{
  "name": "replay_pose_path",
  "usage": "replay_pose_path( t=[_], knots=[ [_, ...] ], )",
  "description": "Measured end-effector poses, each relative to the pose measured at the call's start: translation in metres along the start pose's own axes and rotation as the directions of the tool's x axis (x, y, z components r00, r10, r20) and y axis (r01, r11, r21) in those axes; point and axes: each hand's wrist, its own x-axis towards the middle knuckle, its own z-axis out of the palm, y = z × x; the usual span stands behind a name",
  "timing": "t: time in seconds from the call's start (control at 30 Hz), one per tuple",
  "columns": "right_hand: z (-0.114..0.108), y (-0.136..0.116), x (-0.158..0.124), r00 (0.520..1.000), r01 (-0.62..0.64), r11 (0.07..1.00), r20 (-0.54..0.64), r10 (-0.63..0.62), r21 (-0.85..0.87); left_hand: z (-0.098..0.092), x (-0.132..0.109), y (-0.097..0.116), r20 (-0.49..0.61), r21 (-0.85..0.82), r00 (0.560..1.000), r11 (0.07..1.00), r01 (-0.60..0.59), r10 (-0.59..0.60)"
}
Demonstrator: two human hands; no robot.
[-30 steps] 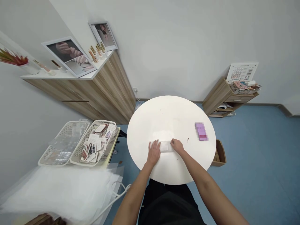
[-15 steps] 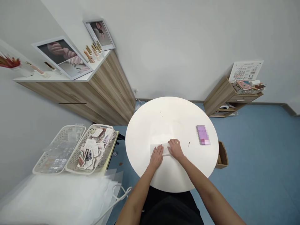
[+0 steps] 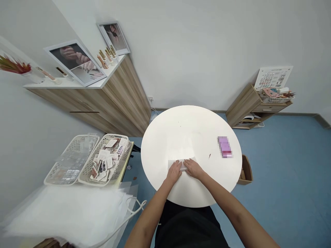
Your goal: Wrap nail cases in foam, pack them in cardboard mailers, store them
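Note:
A translucent plastic bag [image 3: 181, 164] lies flat and folded on the round white table [image 3: 186, 125], near the edge closest to me. My left hand [image 3: 174, 172] and my right hand [image 3: 193, 168] both rest on it, fingertips almost meeting, and they cover most of it. A small bulge of the plastic shows between them. To the right, a pink package [image 3: 224, 147] lies on the tabletop, out of reach of my fingers and too blurred to read. A tiny dark speck [image 3: 209, 156] sits near it.
At left stand two perforated white baskets, one with cards and packets [image 3: 113, 136], one with clear items [image 3: 62, 165]. A stack of clear sheets [image 3: 69, 213] lies at lower left. A wooden cabinet [image 3: 121, 100] stands behind, and a cardboard box [image 3: 247, 171] sits on the floor right of the table.
My two hands have slid toward each other on the bag, and the gap between them has closed. The plastic now bunches up between my fingers. The head view has shifted slightly.

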Motion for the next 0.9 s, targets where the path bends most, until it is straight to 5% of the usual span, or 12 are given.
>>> replay_pose_path(
  t=[0.3, 0.73, 0.9],
  knots=[
    [-0.021, 0.000, 0.012, 0.979, -0.200, 0.969, 0.059, 0.193, 0.144, -0.027, 0.017, -0.011, 0.083, -0.043, 0.996, 0.998, 0.042, -0.039],
    [-0.020, 0.027, 0.053, 0.954, -0.299, 0.954, 0.030, 0.299, 0.014, -0.021, 0.051, -0.030, -0.028, -0.011, 0.978, 0.979, 0.205, -0.205],
    [-0.012, 0.022, 0.042, 0.978, -0.176, 0.981, -0.128, 0.164, -0.082, -0.021, 0.044, -0.026, -0.122, 0.100, 0.992, 0.994, 0.048, -0.036]
  ],
)
